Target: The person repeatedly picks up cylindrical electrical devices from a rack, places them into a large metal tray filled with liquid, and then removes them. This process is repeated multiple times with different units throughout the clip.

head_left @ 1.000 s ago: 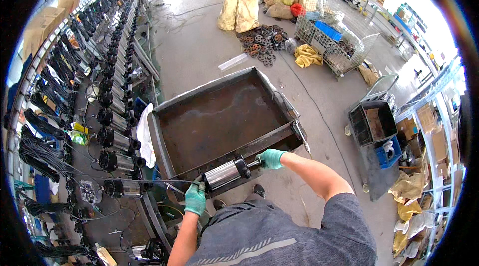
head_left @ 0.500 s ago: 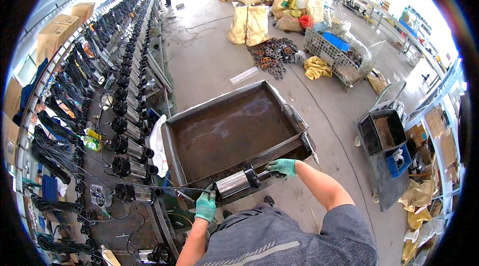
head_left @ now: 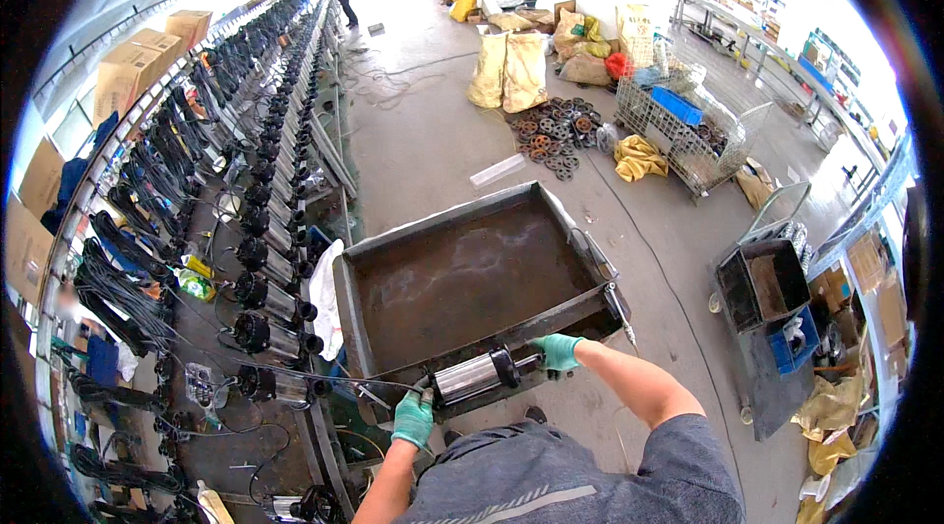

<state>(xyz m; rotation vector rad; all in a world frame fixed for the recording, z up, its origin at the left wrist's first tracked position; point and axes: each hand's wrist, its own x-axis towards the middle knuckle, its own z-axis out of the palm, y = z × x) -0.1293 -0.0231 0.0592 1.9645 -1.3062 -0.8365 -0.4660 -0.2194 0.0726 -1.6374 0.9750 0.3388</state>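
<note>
A silver cylinder motor (head_left: 467, 378) with black end caps lies across the near edge of a big rusty metal tray (head_left: 350, 318). My left hand (head_left: 413, 420), in a green glove, is closed at the motor's left end, where a dark cable (head_left: 329, 378) runs off toward the bench. At the opposite end, my right hand (head_left: 559, 352), also in a green glove, is closed around the narrow part beyond the black cap. The fingertips of both hands are partly hidden.
On the left, a long bench (head_left: 231, 450) carries rows of similar motors (head_left: 265, 332) and bundled black cables (head_left: 108, 293). A cart with black bins (head_left: 757, 278) stands to the right. Farther off are a wire cage (head_left: 703, 155), sacks (head_left: 506, 72), loose wheels (head_left: 556, 131) and a person (head_left: 341, 0).
The whole scene has shifted slightly down and to the right in view. Both hands stay on the motor, which keeps nearly the same place at the tray's near edge.
</note>
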